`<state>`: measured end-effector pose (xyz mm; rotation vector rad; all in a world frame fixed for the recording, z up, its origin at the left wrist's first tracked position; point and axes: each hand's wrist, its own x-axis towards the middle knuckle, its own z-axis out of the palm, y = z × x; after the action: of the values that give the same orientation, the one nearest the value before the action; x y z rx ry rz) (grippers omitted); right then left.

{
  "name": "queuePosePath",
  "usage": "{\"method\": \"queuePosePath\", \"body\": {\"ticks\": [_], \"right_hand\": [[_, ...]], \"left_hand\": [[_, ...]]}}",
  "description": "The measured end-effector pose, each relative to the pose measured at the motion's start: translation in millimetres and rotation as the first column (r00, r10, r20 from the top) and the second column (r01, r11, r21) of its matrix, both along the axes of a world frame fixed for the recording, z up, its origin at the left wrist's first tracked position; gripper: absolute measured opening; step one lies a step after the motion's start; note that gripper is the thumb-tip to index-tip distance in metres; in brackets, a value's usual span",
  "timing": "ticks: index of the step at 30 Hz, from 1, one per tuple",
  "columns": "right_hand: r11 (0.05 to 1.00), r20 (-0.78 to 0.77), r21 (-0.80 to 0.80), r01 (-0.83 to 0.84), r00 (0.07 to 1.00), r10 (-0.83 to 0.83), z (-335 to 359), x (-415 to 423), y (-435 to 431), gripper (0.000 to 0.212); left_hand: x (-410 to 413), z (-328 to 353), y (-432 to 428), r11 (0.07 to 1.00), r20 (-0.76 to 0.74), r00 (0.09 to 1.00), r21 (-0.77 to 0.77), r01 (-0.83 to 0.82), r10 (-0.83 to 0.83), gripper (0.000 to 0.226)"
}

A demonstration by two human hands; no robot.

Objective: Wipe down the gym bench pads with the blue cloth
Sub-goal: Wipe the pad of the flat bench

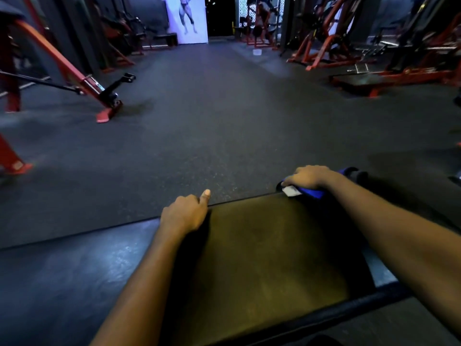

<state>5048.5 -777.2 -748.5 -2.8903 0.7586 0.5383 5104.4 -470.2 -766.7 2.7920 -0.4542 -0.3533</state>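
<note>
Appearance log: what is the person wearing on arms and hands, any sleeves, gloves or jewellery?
Nothing visible. The left forearm and right forearm are bare to the frame's edge, with no sleeve or cuff. The left hand and right hand wear no gloves; no watch, band or ring shows on the parts in view.

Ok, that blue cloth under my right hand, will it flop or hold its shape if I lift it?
Probably floppy: the blue cloth bunches and drapes over the edge of the bench pad under your right hand. It is likely light, since it looks thin. It should slide easily on the smooth pad.
</note>
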Motion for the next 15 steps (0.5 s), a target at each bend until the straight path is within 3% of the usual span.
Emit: {"method": "queuePosePath", "body": {"ticks": [9,12,15], "right_hand": [[0.942,0.184,0.109,-0.317,0.938,0.294,-12,56,175,0.064],[0.925,0.252,0.133,-0.356,0.915,0.316,-14,51,180,0.057],[0.941,0.222,0.162,-0.296,0.94,0.258,-8,39,146,0.063]], "left_hand": [[14,5,67,0.988,0.106,0.985,0.054,-0.143,0.137,0.067],[18,3,91,0.978,0.13,0.973,0.059,-0.199,0.19,0.068],[24,0,116,0.972,0.147,0.965,0.058,-0.227,0.217,0.067]]}}
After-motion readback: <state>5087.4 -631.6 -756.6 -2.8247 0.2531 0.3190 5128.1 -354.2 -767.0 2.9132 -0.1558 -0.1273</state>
